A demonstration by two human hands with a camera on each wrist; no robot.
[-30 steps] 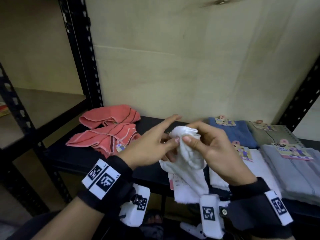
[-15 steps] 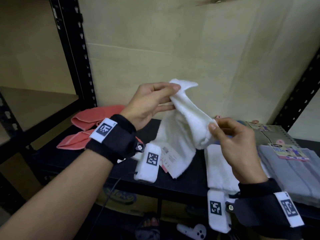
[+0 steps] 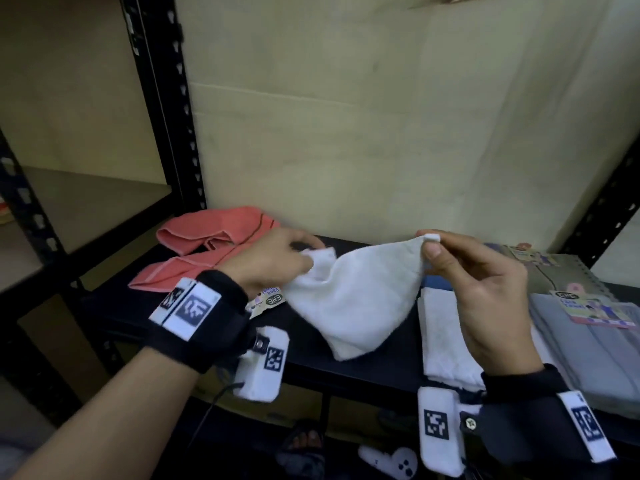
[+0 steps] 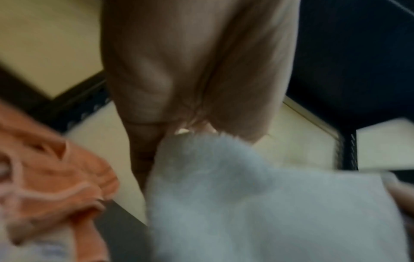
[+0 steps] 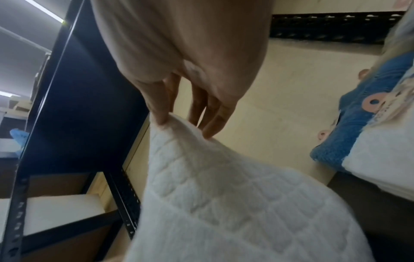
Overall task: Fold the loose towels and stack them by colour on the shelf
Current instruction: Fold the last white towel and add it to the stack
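Note:
A white towel point(image 3: 360, 299) hangs spread between my two hands above the black shelf point(image 3: 194, 320). My left hand point(image 3: 277, 261) grips its left corner; in the left wrist view that left hand point(image 4: 192, 129) shows blurred, with the white towel point(image 4: 257, 203) bunched under the fingers. My right hand point(image 3: 433, 244) pinches the right corner between thumb and forefinger, and the right wrist view shows this right hand point(image 5: 179, 122) on the quilted white towel point(image 5: 224, 195). The towel's lower point droops past the shelf's front edge.
Loose coral towels point(image 3: 207, 251) lie crumpled at the shelf's left. Folded white towels point(image 3: 446, 334), a blue towel point(image 5: 349, 131), an olive towel point(image 3: 554, 271) and grey towels point(image 3: 588, 351) with paper labels sit at the right. Black uprights point(image 3: 162, 98) frame the bay; cardboard backs it.
The bunched white towel has been pulled open between my hands. My left hand dropped from high up to shelf level; my right hand rose and moved right with its corner.

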